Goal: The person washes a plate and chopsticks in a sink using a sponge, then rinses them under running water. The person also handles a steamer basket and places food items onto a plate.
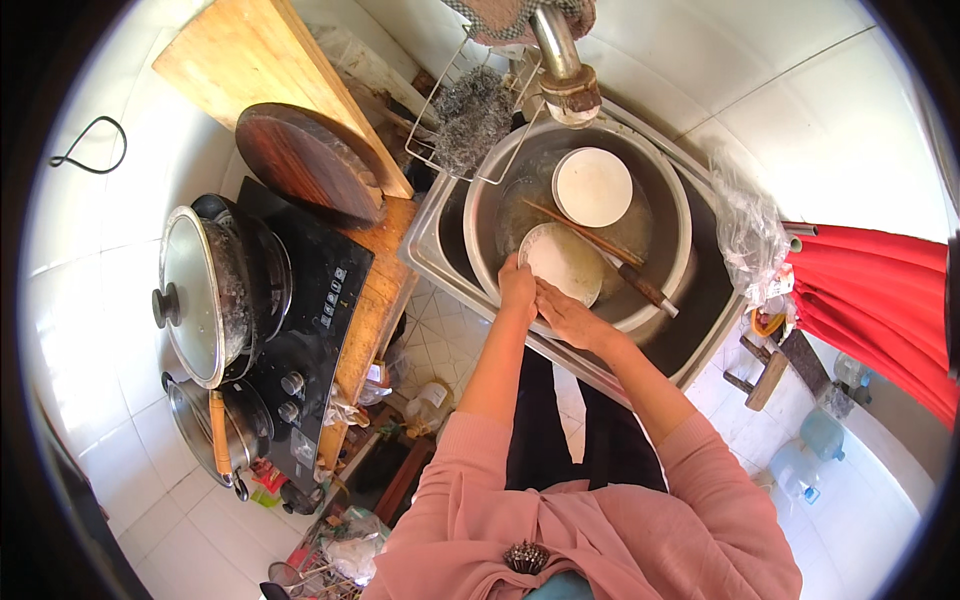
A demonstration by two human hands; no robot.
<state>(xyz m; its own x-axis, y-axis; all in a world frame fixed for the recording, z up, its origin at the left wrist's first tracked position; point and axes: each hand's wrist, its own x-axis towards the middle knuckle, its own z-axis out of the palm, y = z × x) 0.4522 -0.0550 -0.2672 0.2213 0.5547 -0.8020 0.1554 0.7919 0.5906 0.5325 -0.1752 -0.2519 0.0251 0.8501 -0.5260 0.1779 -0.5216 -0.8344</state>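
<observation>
A large metal basin (681, 217) with water stands in the steel sink (439, 259). Inside it are a white bowl (594, 187), a patterned white dish (561, 262), wooden chopsticks (577, 229) and a utensil with a dark wooden handle (639, 283). My left hand (517, 285) is at the near-left edge of the dish, its fingers curled; whether they grip it is unclear. My right hand (564, 311) lies beside it at the dish's near edge, fingers extended together and touching or nearly touching my left hand. The fingertips of both hands are partly hidden.
The metal faucet (559, 52) hangs above the basin, beside a wire rack (491, 180) holding steel wool (472, 112). Left are a black stove (349, 259), a lidded pan (191, 292), a pot (199, 420) and cutting boards (300, 157). Right hangs a red curtain (862, 285).
</observation>
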